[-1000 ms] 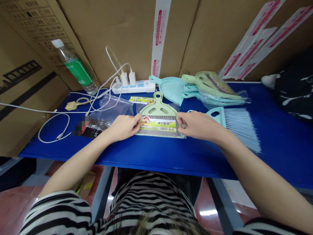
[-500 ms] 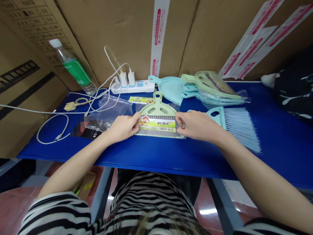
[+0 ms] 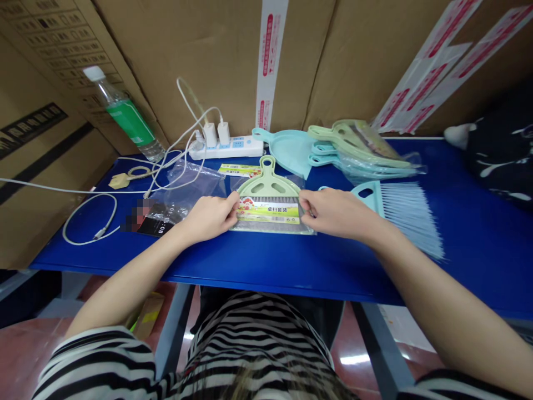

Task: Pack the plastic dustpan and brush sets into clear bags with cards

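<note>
A pale green dustpan and brush set (image 3: 268, 186) lies flat before me in a clear plastic bag, with a yellow and white label card (image 3: 268, 211) over the grey bristles. My left hand (image 3: 220, 215) is closed on the left edge of the bagged set. On the right edge, my right hand (image 3: 322, 210) pinches it the same way, fingers curled in. Just beyond that wrist lies a loose blue brush (image 3: 410, 216), partly hidden by my forearm. Behind the set is another label card (image 3: 240, 170).
At the back are a blue dustpan (image 3: 289, 147) and a stack of bagged dustpan sets (image 3: 362, 150). On the left stand a water bottle (image 3: 131, 122) and a power strip (image 3: 245, 147) with white cables. An unused-looking plastic bag (image 3: 195, 178) partly covers a phone (image 3: 156, 222).
Almost nothing moves. Both hands keep their hold on the edges of the bagged set, which stays in the same place on the table.
</note>
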### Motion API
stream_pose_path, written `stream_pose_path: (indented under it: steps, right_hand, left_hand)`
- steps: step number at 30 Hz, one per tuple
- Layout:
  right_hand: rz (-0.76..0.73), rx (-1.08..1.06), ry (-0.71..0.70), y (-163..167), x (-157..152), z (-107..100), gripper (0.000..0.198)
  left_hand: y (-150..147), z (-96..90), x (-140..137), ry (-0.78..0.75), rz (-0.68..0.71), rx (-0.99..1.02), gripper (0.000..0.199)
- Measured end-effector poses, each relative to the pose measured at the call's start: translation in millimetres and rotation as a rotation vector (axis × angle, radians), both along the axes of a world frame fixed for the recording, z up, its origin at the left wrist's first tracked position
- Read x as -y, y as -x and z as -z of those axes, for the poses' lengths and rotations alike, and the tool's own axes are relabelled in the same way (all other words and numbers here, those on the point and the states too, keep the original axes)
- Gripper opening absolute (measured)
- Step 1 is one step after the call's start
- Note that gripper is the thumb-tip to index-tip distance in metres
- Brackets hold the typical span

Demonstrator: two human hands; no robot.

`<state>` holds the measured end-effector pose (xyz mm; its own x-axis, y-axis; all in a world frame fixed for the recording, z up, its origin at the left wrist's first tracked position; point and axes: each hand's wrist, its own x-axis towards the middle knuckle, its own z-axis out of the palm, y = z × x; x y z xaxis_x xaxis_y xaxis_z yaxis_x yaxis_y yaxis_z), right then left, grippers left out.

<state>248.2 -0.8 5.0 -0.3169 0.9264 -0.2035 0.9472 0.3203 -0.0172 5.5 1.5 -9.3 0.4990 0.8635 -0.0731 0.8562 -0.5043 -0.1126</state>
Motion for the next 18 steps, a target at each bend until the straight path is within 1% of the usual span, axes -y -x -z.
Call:
stream_pose_path:
  steps: [8,18]
  right_hand:
    - [-0.014,-0.049,0.032,-2.5,0.8,-3.4,0.013]
    - [-0.061,-0.111,0.023,-6.4,-1.7,-2.4,0.017]
  left_hand:
    - [0.2,0.4,0.3,-0.013,0.013,-0.008,0.019]
    - [-1.4,-0.6,0.5,-0.003,-0.007,-0.034,0.018]
